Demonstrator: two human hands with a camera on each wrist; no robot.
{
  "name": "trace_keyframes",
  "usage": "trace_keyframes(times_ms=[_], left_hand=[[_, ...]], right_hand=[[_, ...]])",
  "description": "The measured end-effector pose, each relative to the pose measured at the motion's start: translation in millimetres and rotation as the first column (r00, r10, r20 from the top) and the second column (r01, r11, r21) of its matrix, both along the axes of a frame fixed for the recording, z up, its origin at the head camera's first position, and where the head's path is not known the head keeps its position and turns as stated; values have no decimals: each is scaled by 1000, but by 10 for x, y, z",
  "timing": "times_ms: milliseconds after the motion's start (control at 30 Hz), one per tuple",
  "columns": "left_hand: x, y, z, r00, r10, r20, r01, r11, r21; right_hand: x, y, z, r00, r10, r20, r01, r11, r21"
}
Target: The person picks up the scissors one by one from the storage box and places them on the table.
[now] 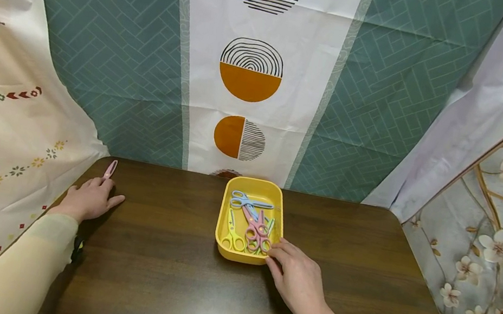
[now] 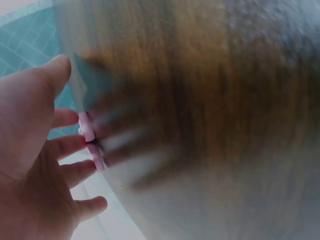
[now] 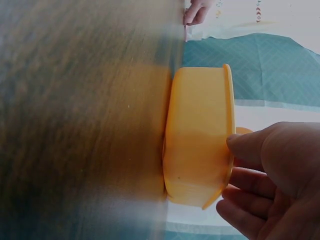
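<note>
At the far left of the table, a pair of pink scissors [image 1: 111,169] lies under the fingers of my left hand [image 1: 89,198]. In the left wrist view, the fingertips touch its pink loops [image 2: 86,126] while the fingers are spread and the thumb stands away. My right hand [image 1: 299,274] holds the near right corner of a yellow plastic basket [image 1: 240,257], thumb on the outside of the rim in the right wrist view. Several children's scissors lie inside: blue scissors [image 1: 251,202], yellow scissors [image 1: 233,236] and pink scissors [image 1: 261,230], partly overlapping green ones.
The dark wooden table [image 1: 149,272] extends around the basket. A patterned teal and white curtain [image 1: 244,139] hangs along its back edge. Cream cloth [image 1: 12,141] borders the left side, and a flowered cloth [image 1: 483,281] the right.
</note>
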State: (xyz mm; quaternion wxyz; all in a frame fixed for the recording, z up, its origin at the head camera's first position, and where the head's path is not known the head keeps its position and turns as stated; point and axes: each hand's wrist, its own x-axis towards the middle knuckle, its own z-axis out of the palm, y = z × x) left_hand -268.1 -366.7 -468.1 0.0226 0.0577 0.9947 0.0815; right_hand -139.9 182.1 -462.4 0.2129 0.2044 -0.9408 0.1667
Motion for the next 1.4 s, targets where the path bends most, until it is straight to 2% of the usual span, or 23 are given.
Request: trace_keyframes(times_ms=[233,467,733,1067,1400], left_hand=[[-30,-29,-36,1000,0,-13,0,1000,12],[4,-18,-27,1000,-1,-28,2,1000,23],[13,44,-5,995,-29,-97,30,1000,9],[119,292,39,985,-65,-160,64,998,-13],[203,682,25,949,-108,-296,99,994,-46]], right_hand=[[3,-3,5,1000,-7,9,7,1000,3],[14,-11,2,1000,-10,24,10,1000,-3],[14,-5,-15,1000,-2,10,2,1000,-3],[15,-6,-18,1000,-7,25,7,1000,0],[4,-7,1,1000,-7,8,7,1000,5]])
